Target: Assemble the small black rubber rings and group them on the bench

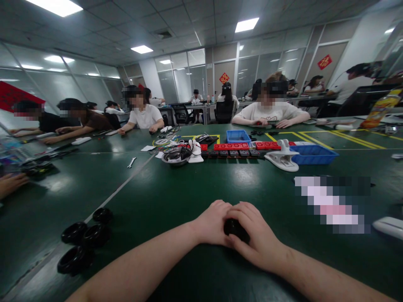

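Note:
On the green table in front of me, both hands meet around a glossy black rounded part. My right hand is closed over it, with fingers curled across the top and the thumb along its near side. From the other side my left hand presses against it, and its fingers are partly hidden behind the right hand. Much of the part is covered, so its full shape does not show. Several black ring-shaped parts lie in a group to the left, apart from my hands.
Beyond my hands stand a metal bowl with cables, red power strips, a white clamp base and a blue tray. A wrench lies at left. A co-worker's hand rests at the left edge; other people sit across.

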`<act>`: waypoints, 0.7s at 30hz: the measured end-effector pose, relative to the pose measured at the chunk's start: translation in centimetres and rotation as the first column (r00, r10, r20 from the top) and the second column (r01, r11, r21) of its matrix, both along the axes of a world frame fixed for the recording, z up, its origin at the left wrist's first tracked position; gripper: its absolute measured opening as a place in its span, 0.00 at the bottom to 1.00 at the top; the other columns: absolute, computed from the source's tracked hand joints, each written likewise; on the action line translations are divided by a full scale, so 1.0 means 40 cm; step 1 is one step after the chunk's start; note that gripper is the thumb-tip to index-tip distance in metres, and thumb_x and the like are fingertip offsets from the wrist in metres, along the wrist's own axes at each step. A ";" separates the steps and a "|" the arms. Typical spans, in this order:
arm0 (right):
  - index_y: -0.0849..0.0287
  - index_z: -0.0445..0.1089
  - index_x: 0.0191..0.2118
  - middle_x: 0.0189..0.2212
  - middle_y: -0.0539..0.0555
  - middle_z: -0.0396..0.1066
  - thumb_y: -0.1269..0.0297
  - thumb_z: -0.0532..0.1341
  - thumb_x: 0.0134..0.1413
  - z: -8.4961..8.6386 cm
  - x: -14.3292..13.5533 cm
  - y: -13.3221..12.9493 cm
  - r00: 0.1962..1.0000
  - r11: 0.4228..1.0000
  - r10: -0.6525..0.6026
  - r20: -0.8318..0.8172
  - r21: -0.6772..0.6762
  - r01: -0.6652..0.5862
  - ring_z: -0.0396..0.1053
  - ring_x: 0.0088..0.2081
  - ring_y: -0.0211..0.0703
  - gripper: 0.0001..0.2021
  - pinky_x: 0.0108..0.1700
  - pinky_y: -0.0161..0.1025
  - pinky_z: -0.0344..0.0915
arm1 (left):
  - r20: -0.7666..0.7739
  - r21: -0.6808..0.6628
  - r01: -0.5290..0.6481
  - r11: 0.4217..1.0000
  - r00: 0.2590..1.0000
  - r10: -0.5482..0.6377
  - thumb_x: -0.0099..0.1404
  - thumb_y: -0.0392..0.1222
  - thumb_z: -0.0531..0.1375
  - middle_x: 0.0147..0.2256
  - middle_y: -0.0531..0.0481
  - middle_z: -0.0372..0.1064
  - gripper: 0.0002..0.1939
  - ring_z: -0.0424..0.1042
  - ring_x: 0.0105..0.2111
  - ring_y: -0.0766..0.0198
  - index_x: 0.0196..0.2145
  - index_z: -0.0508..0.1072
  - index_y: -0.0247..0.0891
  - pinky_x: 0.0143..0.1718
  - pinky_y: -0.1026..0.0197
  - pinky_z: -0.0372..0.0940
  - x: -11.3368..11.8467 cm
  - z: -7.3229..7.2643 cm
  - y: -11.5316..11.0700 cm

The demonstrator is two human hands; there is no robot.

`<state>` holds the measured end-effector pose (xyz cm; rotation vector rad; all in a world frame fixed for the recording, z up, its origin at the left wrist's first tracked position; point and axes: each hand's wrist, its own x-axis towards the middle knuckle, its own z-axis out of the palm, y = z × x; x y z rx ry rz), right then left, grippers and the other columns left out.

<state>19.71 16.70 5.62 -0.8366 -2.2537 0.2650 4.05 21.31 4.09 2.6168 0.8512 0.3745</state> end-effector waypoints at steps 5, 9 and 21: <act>0.60 0.60 0.33 0.31 0.55 0.62 0.63 0.58 0.46 -0.019 -0.007 0.015 0.972 0.974 -0.207 0.108 -0.077 0.215 0.60 0.35 0.46 0.09 0.38 0.47 0.60 | -0.011 0.084 -0.079 0.993 0.997 0.080 0.43 0.56 0.63 0.37 0.49 0.64 0.30 0.64 0.40 0.56 0.40 0.62 0.37 0.54 0.49 0.48 0.008 0.003 -0.014; 0.59 0.60 0.31 0.30 0.54 0.61 0.65 0.58 0.46 -0.023 -0.010 0.015 0.956 0.959 -0.253 0.146 -0.095 0.268 0.59 0.33 0.44 0.07 0.37 0.45 0.59 | -0.029 0.093 -0.109 0.990 0.993 0.112 0.45 0.53 0.63 0.34 0.50 0.65 0.24 0.65 0.38 0.57 0.37 0.63 0.38 0.53 0.50 0.50 0.014 0.006 -0.020; 0.60 0.62 0.34 0.32 0.54 0.64 0.73 0.55 0.43 -0.008 -0.006 0.008 0.991 0.985 -0.118 0.065 -0.116 0.125 0.61 0.36 0.44 0.08 0.39 0.45 0.59 | 0.001 0.034 0.011 0.999 1.000 -0.011 0.44 0.47 0.64 0.32 0.52 0.65 0.19 0.65 0.34 0.60 0.32 0.64 0.37 0.43 0.57 0.56 0.003 -0.003 0.010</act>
